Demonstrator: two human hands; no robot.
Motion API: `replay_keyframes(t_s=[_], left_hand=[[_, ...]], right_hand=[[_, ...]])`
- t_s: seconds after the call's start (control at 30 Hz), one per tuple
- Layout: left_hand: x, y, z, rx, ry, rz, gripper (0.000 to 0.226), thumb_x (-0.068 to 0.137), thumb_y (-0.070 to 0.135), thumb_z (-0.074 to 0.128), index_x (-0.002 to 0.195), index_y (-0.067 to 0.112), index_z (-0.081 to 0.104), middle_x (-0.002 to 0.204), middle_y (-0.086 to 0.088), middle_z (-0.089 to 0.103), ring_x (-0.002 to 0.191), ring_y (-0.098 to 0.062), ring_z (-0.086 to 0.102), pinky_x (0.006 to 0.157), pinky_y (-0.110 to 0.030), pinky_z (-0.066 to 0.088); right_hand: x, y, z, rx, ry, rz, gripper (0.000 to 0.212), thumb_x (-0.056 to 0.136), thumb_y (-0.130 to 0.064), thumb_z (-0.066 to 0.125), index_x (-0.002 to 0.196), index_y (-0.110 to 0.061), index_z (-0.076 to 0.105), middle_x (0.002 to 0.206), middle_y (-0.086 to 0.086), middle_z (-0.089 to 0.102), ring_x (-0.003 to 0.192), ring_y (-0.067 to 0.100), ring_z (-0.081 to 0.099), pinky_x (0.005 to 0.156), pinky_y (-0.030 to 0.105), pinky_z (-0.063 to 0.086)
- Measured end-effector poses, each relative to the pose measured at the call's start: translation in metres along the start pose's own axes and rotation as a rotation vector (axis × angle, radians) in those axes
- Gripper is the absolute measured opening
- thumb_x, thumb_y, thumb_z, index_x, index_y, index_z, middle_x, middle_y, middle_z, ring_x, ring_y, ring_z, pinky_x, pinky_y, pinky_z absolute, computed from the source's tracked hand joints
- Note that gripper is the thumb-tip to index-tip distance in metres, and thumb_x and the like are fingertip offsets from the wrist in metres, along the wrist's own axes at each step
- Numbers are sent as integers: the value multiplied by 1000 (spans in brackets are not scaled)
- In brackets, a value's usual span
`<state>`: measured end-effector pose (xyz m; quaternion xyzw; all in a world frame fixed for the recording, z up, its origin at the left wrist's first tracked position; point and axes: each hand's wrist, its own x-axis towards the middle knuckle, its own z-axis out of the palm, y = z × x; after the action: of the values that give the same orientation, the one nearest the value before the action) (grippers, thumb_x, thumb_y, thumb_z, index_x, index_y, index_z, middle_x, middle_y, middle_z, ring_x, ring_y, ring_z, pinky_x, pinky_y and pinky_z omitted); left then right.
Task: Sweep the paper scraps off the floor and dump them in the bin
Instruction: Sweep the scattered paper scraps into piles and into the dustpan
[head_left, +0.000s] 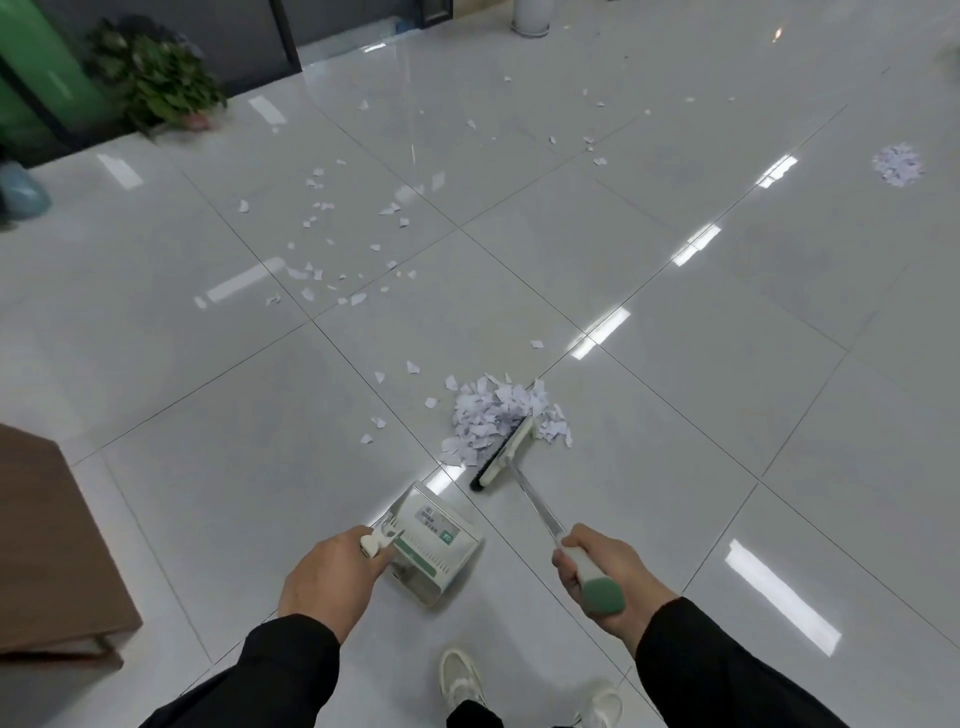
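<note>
My right hand (602, 571) grips the white, green-capped handle of a broom (540, 506). The broom's head (503, 453) rests on the tiled floor against a pile of white paper scraps (493, 415). My left hand (332, 577) holds the handle of a white and green dustpan (434, 545), which sits on the floor just short of the broom head. Several loose scraps (332, 244) lie scattered farther out on the tiles. A second small heap of scraps (897, 164) sits at the far right. No bin is clearly in view.
A brown cabinet or box (52, 545) stands at the left edge. A potted plant (161, 83) and a green object (41, 78) are at the back left. A white pot base (530, 21) stands at the top. My white shoes (462, 680) are below.
</note>
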<state>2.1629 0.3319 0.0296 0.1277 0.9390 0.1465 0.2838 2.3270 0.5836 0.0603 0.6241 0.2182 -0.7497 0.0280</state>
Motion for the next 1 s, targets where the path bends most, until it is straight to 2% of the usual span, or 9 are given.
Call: replay_keyframes(t_s=[0.13,0.27,0.43,0.63,0.73,0.87,1.0], left_hand=[[7,5,-1,-12,-1,8,21,99,53,55,104,37,68,80,11,65,75,-12,61,58,-28,43],[16,11,2,-19,2,21,28,99,53,55,115,34,68,84,10,66,79,-14,61,61,-28,42],[30,42,9,-32,17,31,29,98,54,55,115,34,68,86,11,66,82,-16,61,64,-29,42],[37,67,14,-26,37,-3,38,96,64,53,111,32,69,81,10,66,77,-16,60,59,-29,42],[40,82,13,-50,36,-36,33,96,62,55,101,33,69,79,10,66,75,-12,61,61,-28,47],[41,99,10,-92,36,-79,29,94,66,55,99,40,66,80,11,67,77,-11,61,59,-27,43],[50,130,13,-153,76,-214,22,95,58,58,91,38,65,77,10,66,75,-11,61,62,-29,46]], right_hand=[[-25,-14,-17,-66,-12,-26,21,91,-3,60,110,6,58,82,20,59,42,16,53,40,19,50],[-47,-23,-37,-127,4,-40,15,92,-5,58,103,5,58,81,20,59,40,16,49,36,18,45],[-51,-52,-64,-256,98,-130,15,91,-2,54,95,10,61,74,19,59,39,17,45,36,18,44],[-14,-100,-89,-434,163,-184,15,90,0,52,96,11,61,75,20,56,41,21,49,40,22,43],[20,-131,-84,-457,153,-165,8,90,1,53,95,6,58,73,19,54,41,23,51,41,23,44],[60,-161,-60,-398,132,-113,6,91,-1,56,94,3,58,79,17,54,46,22,54,41,22,48],[93,-215,-18,-450,-4,-32,2,90,-1,56,88,-2,56,79,16,53,45,20,54,40,21,48]])
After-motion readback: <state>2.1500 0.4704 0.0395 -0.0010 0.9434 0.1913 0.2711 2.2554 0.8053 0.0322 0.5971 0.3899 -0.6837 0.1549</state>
